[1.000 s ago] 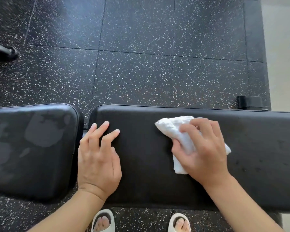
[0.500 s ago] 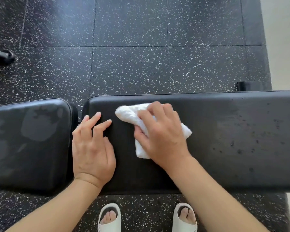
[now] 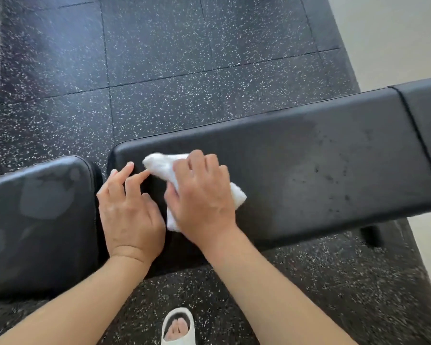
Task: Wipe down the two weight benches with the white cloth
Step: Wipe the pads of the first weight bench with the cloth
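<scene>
Now right hand (image 3: 204, 197) presses white cloth (image 3: 159, 165) onto bench pad (image 3: 309, 170)

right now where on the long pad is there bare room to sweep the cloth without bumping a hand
Bare: the long pad between the right hand and the seam on the right. Crowded: the pad's left end, where the left hand rests beside the white cloth and the gap to the short pad.

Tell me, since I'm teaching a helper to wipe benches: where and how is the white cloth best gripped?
Grip the white cloth across its bunched middle, coming from above, as the right hand does: palm down, fingers curled over it. The cloth lies crumpled flat on the long bench pad, so a top-down grip probably presses it into the surface while both ends trail free.
</scene>
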